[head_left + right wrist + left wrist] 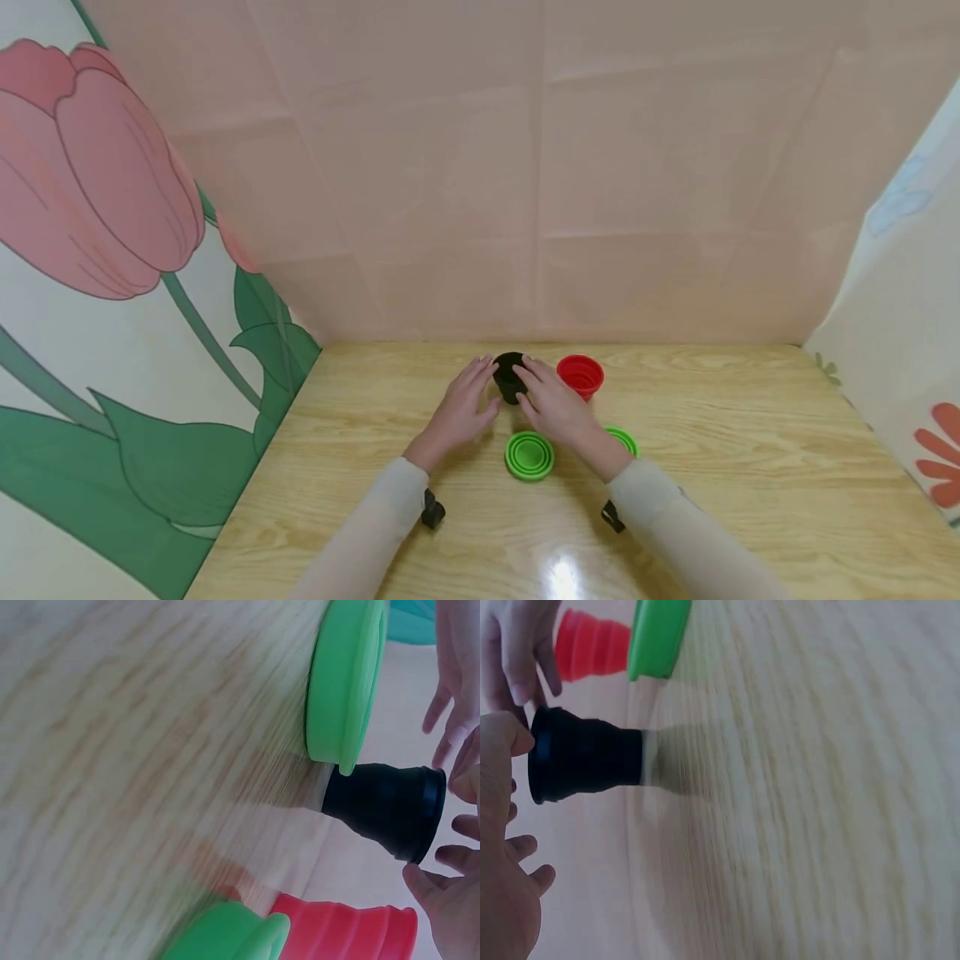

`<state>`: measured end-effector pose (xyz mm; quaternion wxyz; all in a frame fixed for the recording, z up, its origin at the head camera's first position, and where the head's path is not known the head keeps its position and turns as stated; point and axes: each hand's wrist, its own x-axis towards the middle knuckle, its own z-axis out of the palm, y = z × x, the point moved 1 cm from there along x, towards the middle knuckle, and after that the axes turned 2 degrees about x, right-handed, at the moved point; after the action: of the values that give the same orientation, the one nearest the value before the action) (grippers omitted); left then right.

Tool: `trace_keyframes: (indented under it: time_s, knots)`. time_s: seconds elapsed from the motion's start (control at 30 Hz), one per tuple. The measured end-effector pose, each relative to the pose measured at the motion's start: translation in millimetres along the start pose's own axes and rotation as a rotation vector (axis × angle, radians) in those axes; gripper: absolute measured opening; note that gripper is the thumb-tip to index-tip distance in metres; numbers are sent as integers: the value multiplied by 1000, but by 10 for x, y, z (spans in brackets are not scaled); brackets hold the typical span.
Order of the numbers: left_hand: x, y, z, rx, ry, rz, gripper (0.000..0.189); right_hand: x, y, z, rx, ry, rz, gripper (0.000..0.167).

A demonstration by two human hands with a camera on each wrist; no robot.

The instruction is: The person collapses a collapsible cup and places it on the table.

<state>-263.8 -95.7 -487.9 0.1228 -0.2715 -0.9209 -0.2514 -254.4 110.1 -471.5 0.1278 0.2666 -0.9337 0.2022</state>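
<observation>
A black ribbed collapsible cup (507, 372) stands upright and expanded on the table, between my two hands. My left hand (462, 406) is at its left side, fingers spread, with the thumb tip by the rim in the left wrist view. From the right, my right hand (558, 406) reaches over with loosely extended fingers; its thumb tip meets the rim of the black cup (390, 806) in the right wrist view. Neither hand visibly curls round the cup. Nearer to me, a flattened green collapsible cup (529, 456) lies between my forearms.
An expanded red collapsible cup (580, 375) stands right of the black one. Another flattened green cup (625, 440) is partly hidden by my right wrist. The wooden table (720, 433) ends at a pink cloth backdrop (450, 208), with patterned cloths at both sides.
</observation>
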Motion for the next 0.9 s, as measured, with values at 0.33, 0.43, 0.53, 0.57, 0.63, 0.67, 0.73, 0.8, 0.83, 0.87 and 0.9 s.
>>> trace_keyframes:
  time_s: [0.33,0.43,0.53,0.57,0.63,0.67,0.73,0.8,0.83,0.87,0.9]
  knots:
    - [122,-25,85,-19,-20,-11,64,95,68,43,1,-36,44,55]
    - [149,-36,107,-31,-35,-17,65,129,69,69,3,-38,26,55]
    - [180,-64,138,-40,-52,-29,64,153,75,97,-5,-48,34,55]
    - [193,-75,146,-41,-58,-34,63,163,74,102,-2,-50,36,55]
    - [217,-91,154,-47,-61,-39,61,185,75,111,4,-59,44,54]
    - [227,-99,157,-45,-60,-42,60,197,75,117,6,-60,45,54]
    - [243,-112,160,-47,-54,-47,57,215,74,119,15,-65,45,54]
    - [249,-119,159,-54,-43,-43,55,225,76,117,19,-63,41,54]
    - [250,-123,158,-50,-39,-42,54,227,79,116,16,-59,34,54]
    - [250,-125,155,-49,-34,-39,53,227,81,111,11,-52,22,54]
    - [249,-127,150,-51,-30,-39,52,227,83,103,8,-45,9,53]
